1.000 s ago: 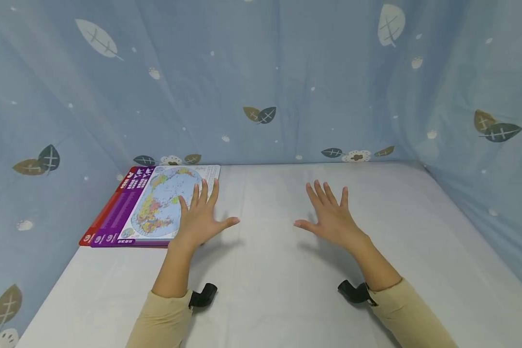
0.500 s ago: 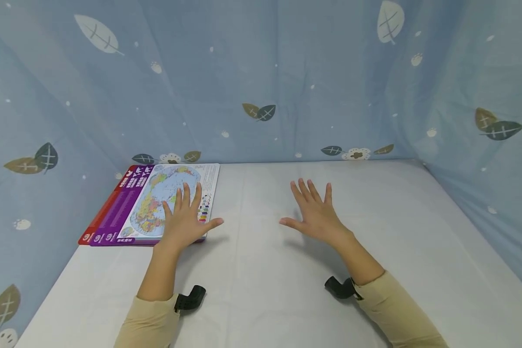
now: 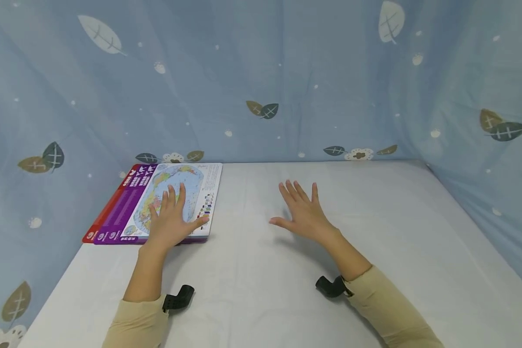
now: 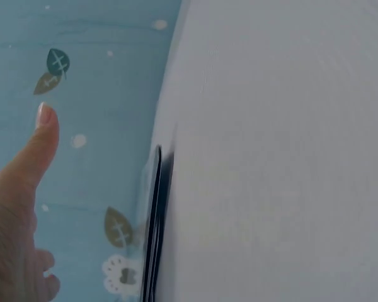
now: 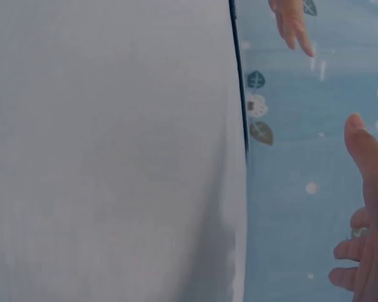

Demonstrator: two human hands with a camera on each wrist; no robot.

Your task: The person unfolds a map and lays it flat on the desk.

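Observation:
In the head view, a stack of thin flat sheets lies at the back left of the table, a world map (image 3: 193, 193) on top with a purple margin, and a red-edged sheet showing below. My left hand (image 3: 167, 222) is spread over the map's lower part and covers some of it; it holds nothing. In the left wrist view the stack (image 4: 154, 233) shows edge-on, apart from the hand's visible thumb. My right hand (image 3: 306, 217) hovers over the table right of the stack, fingers straight and spread, nothing in it.
A white cloth covers the table (image 3: 252, 270). Behind it and at both sides hangs a blue leaf-print curtain (image 3: 226, 87). Each wrist carries a black angled mount, one on the left (image 3: 179, 297) and one on the right (image 3: 329, 286).
Both hands have shifted left with fingers still spread. The left hand has come further over the map, and the right hand has drawn closer to the table's middle. The stack stays put.

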